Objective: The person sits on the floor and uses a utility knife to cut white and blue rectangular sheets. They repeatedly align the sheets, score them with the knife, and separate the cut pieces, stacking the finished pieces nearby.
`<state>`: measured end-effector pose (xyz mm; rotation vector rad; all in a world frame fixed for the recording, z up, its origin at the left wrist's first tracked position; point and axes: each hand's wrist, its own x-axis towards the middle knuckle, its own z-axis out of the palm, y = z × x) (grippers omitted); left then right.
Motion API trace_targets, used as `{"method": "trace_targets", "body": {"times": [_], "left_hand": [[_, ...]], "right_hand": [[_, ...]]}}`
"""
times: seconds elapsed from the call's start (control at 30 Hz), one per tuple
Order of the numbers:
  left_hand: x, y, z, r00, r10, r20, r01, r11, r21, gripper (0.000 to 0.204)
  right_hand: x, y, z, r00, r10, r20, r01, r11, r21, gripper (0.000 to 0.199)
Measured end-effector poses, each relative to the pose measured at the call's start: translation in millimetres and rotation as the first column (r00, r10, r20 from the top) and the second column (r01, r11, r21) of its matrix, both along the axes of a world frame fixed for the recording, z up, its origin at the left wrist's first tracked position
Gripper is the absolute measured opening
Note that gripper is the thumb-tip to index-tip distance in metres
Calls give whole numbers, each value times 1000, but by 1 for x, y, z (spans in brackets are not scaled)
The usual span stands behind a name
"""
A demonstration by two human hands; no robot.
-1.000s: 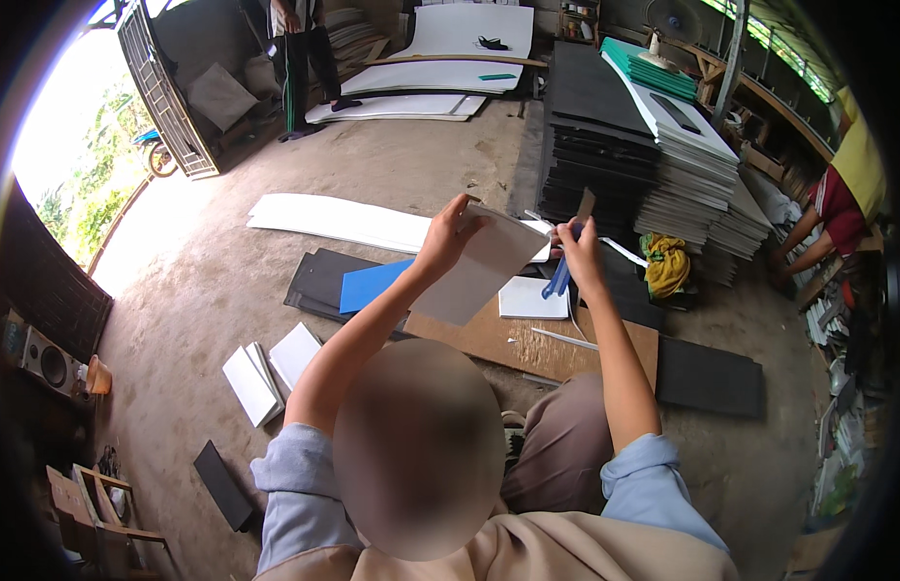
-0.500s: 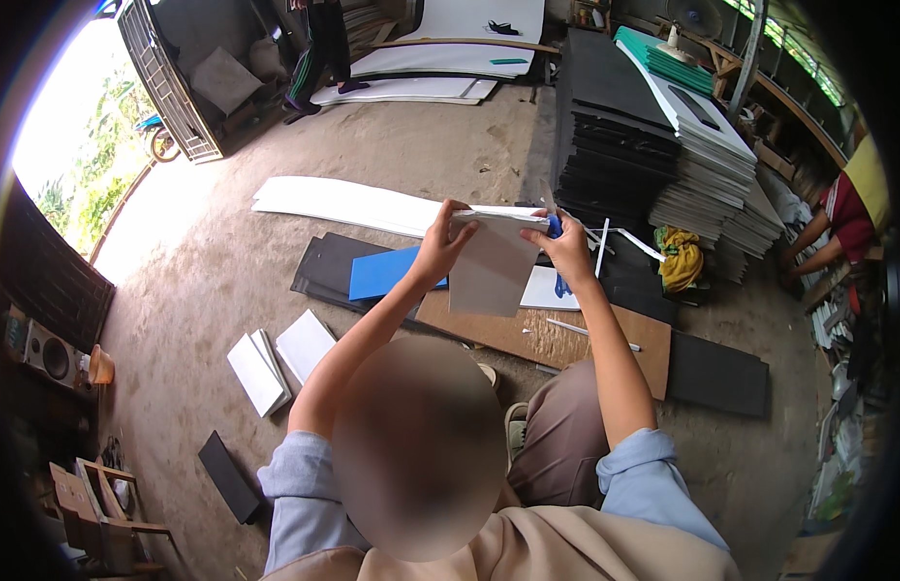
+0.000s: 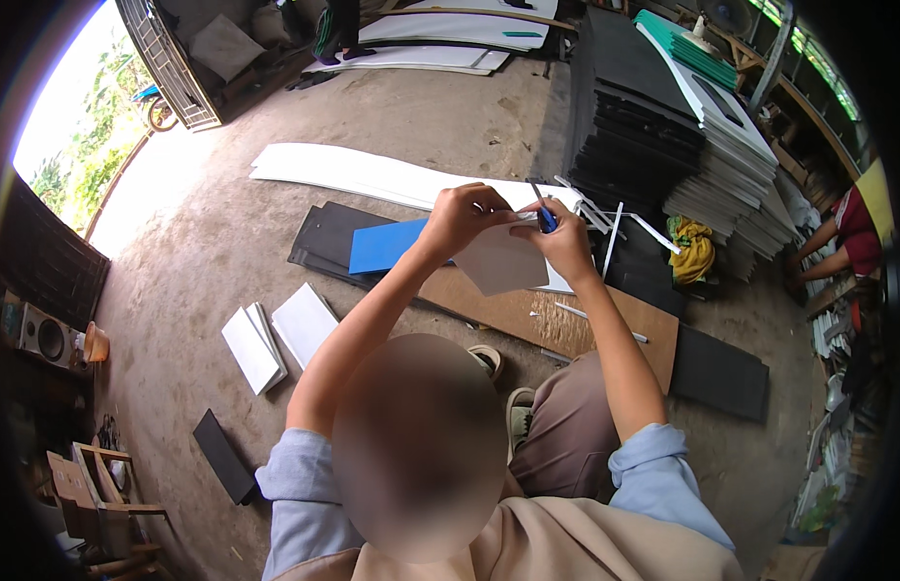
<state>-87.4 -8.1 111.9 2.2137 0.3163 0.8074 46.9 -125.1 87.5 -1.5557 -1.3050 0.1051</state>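
My left hand (image 3: 463, 218) is closed on the top edge of a pale grey-white sheet (image 3: 500, 261), lifted above the brown board (image 3: 498, 315). At the sheet's upper right corner, my right hand (image 3: 566, 244) pinches it while also holding a blue-handled cutter knife (image 3: 547, 220). The knife's blade points up and away from me. One corner of the sheet hangs downward. My left fingertips are partly hidden behind the hand.
Beneath lie a blue sheet (image 3: 384, 248), black sheets (image 3: 319, 240) and a long white sheet (image 3: 348, 174). White pieces (image 3: 251, 351) rest at left. Tall black stacks (image 3: 629, 126) and a yellow cloth (image 3: 692, 252) stand right. Another person's arms (image 3: 820, 254) show at far right.
The sheet has tilted, so a corner now points down instead of a straight lower edge. My left hand has moved right along its top, closer to my right hand. The view has shifted slightly.
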Motion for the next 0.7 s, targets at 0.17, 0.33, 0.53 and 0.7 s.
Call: {"method": "trace_targets", "body": {"times": [0.17, 0.33, 0.53, 0.7], "left_hand": [[7, 4, -13, 999, -22, 43, 18, 996, 85, 15], [13, 1, -25, 999, 49, -8, -46, 971, 235, 15], [25, 23, -66, 994, 90, -55, -50, 863, 504, 12], [34, 24, -89, 982, 140, -123, -28, 763, 645, 14]], "right_hand": [[4, 1, -5, 998, -1, -66, -5, 997, -77, 28], [15, 11, -29, 978, 35, -207, -67, 986, -150, 25], [54, 15, -72, 975, -88, -205, 4, 926, -379, 21], [34, -7, -41, 839, -190, -510, -154, 816, -558, 23]]}}
